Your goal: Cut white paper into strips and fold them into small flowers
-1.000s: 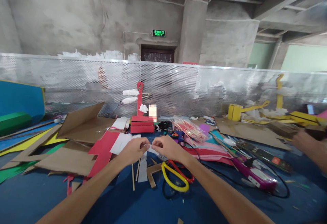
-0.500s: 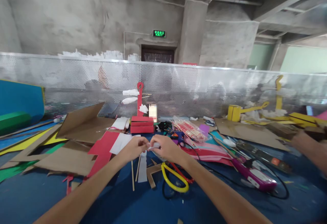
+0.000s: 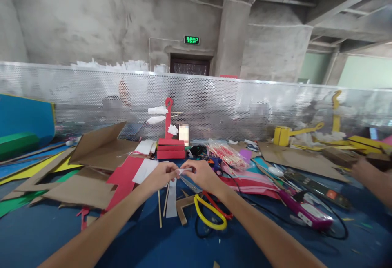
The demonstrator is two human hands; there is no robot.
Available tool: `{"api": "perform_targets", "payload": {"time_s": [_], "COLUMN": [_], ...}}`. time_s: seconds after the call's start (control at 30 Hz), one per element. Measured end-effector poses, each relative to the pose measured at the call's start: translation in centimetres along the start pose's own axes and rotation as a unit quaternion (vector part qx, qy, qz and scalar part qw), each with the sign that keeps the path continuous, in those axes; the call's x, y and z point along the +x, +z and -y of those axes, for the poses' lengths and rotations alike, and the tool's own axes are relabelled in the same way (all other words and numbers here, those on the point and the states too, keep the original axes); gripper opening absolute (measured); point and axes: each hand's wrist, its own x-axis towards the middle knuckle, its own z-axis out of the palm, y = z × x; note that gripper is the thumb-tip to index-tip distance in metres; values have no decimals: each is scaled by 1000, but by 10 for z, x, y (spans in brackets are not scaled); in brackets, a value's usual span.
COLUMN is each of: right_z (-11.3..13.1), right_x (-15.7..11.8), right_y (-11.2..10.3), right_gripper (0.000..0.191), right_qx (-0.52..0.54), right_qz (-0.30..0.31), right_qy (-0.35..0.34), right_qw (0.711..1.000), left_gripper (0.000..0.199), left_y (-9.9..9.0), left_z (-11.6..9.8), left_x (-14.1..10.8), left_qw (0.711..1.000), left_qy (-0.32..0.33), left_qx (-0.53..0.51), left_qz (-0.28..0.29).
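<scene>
Between my two hands is a small piece of thin white paper [image 3: 183, 171], pinched at both ends. My left hand [image 3: 163, 175] closes thumb and fingertips on its left end; my right hand [image 3: 198, 175] pinches the right end. Just below them a white paper strip [image 3: 172, 202] lies on the blue table, with two thin wooden sticks [image 3: 159, 211] to its left. Scissors with yellow and red handles [image 3: 211, 217] rest under my right forearm, their blades partly visible. Beyond my hands stands a red upright piece [image 3: 169, 121] on a red box [image 3: 170, 149], with white paper-wrapped forms attached.
Brown cardboard [image 3: 82, 190] and red sheets [image 3: 124, 174] cover the left side. A bag of sticks [image 3: 228, 153], a purple glue-gun-like tool [image 3: 306, 211] and a dark power strip [image 3: 317, 188] lie to the right. Another person's hand [image 3: 366, 174] is at the far right. A perforated metal screen [image 3: 214, 100] stands behind.
The white paper between my hands now looks flatter and more spread, and my right fingers have shifted slightly. More of the scissor blades shows. Otherwise things stay in place.
</scene>
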Motion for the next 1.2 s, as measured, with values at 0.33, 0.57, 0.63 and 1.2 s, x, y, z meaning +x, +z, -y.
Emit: {"api": "perform_targets", "payload": {"time_s": [0.33, 0.57, 0.63, 1.2], "right_z": [-11, -12, -12, -10], "right_x": [2, 3, 3, 3], "right_y": [5, 8, 9, 5], "right_gripper": [25, 20, 20, 19], "right_qx": [141, 180, 166, 90], "right_qz": [-12, -21, -24, -37], "right_qy": [56, 70, 72, 45], "right_qw": [988, 981, 983, 994], "left_gripper": [30, 33, 33, 36], "left_y": [-1, 0, -1, -3], "left_z": [-2, -1, -2, -2], "left_x": [0, -1, -1, -1], "left_qw": [999, 998, 998, 999], "left_qy": [36, 49, 50, 15], "left_qx": [-11, -2, 0, -31], "left_qz": [-30, -34, -33, -22]}}
